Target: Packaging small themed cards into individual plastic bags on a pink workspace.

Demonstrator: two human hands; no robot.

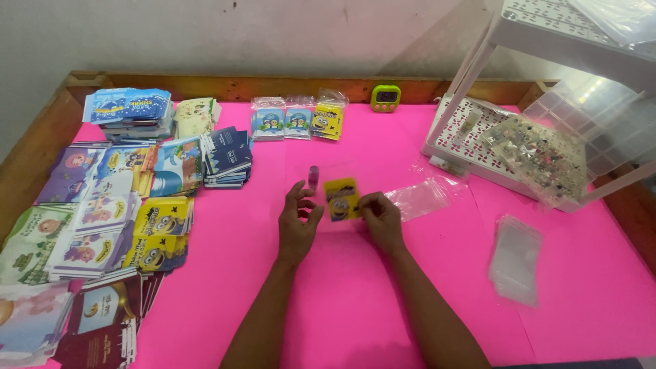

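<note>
My right hand [381, 220] pinches a small yellow cartoon card [342, 199] by its right edge, just above the pink table cover [342, 301]. My left hand [298, 222] hovers beside the card's left edge, fingers apart and curled, holding nothing. A small purple tube [313, 175] stands just beyond my left fingertips. A clear plastic sleeve [420, 197] lies to the right of my right hand.
Stacks of printed cards [123, 205] cover the table's left side. Several bagged card packs [298, 120] and a green timer [385, 98] lie at the back. A white rack [478, 137] with bagged items stands at the right. A pile of clear sleeves [514, 258] lies front right.
</note>
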